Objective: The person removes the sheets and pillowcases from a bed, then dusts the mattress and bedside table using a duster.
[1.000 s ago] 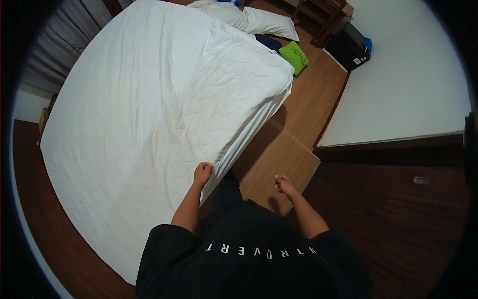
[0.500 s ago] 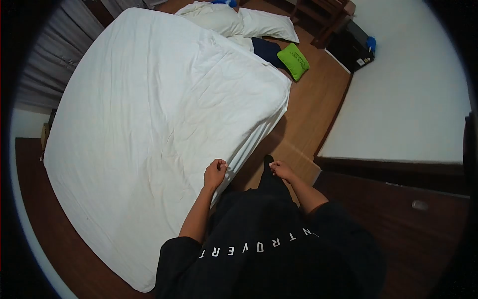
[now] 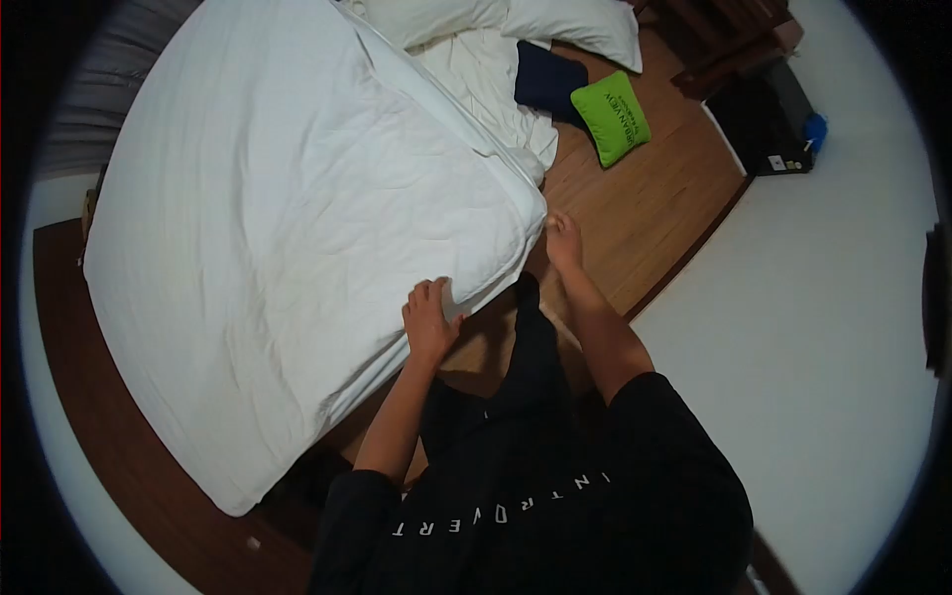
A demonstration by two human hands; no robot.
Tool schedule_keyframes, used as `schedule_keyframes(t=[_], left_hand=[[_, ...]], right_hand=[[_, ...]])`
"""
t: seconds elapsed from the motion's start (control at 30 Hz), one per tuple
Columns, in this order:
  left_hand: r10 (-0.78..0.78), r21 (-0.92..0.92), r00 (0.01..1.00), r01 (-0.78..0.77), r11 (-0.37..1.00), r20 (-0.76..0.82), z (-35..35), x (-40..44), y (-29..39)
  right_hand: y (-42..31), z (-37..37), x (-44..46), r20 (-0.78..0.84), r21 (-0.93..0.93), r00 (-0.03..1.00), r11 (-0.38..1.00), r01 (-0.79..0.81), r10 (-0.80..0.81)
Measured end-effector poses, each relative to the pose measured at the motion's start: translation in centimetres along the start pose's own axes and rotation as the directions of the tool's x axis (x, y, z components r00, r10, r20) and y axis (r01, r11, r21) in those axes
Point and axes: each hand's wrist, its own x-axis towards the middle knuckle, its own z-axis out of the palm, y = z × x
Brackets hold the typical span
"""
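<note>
A white sheet point(image 3: 268, 228) covers the mattress, creased along its near right side. My left hand point(image 3: 430, 322) rests at the mattress edge, its fingers stretched over the sheet and the thumb apart. Just off the mattress corner is my right hand point(image 3: 563, 241), its fingers loosely bent and holding nothing that I can see. Whether its fingertips touch the sheet there is unclear. Folds of cloth hang along the side between both hands.
Beyond the corner, a green cushion point(image 3: 611, 119) and a dark blue cushion point(image 3: 548, 81) lie on the wooden floor point(image 3: 669, 203). White pillows point(image 3: 575, 27) and a crumpled white cloth point(image 3: 486, 84) are behind them. A black box point(image 3: 764, 119) stands by the white wall point(image 3: 793, 327).
I have moved forward along the bed. My right hand has reached out to the mattress corner, and my left hand has opened over the sheet's edge. The cushions appear nearer.
</note>
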Motion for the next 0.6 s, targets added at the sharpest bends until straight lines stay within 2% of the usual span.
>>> schedule_keyframes(t=[0.03,0.07,0.13,0.17,0.2,0.23,0.3,0.37,0.43,0.5,0.57,0.6], left_hand=[[-0.041,0.08,0.999,0.043,0.996,-0.033,1.0,0.9,0.9],[-0.097,0.125,0.995,0.096,0.988,0.001,2.1,1.7,1.3],[-0.114,0.144,0.993,0.11,0.983,0.017,4.2,2.2,0.3],[-0.112,0.152,0.994,0.109,0.982,0.012,4.8,2.5,0.0],[-0.084,0.11,0.995,0.09,0.99,-0.053,4.7,2.7,0.1],[-0.099,0.119,0.994,0.104,0.987,-0.049,4.4,2.4,0.2],[-0.037,-0.042,0.998,0.035,0.998,-0.05,3.3,2.8,0.8],[-0.086,-0.086,0.996,0.085,0.993,-0.007,3.4,2.7,2.3],[0.051,-0.178,0.999,-0.049,0.983,0.006,4.0,3.0,4.0],[0.014,-0.189,0.999,-0.008,0.982,0.031,4.2,3.2,6.1],[-0.048,-0.196,0.991,0.072,0.978,0.128,5.1,3.5,6.4],[-0.054,-0.195,0.991,0.077,0.978,0.121,5.7,3.3,6.4]], right_hand=[[0.0,0.2,1.9,0.024,0.032,1.0,0.999,0.015,-0.016],[0.6,0.9,3.8,0.041,0.031,0.999,1.0,0.0,-0.001],[2.0,2.2,5.5,0.27,0.108,0.963,0.994,-0.005,-0.024],[1.5,1.9,5.6,0.289,0.106,0.957,0.994,-0.013,-0.018],[-0.1,0.9,5.4,0.306,0.084,0.952,0.996,-0.038,0.011],[-0.9,0.2,5.2,0.319,0.064,0.947,0.996,-0.063,0.039],[0.0,0.2,5.8,0.342,0.003,0.939,1.0,-0.027,0.024],[0.6,-0.5,5.7,0.367,-0.066,0.93,0.998,0.009,0.016],[0.3,-1.2,6.0,0.165,-0.055,0.986,0.998,0.038,-0.029],[4.5,-1.7,8.4,-0.002,0.086,0.977,0.974,0.211,-0.212],[3.7,-4.2,9.7,0.027,0.044,0.995,0.995,-0.095,0.094],[4.7,-4.7,10.5,0.033,0.044,0.996,0.995,-0.089,0.088]])
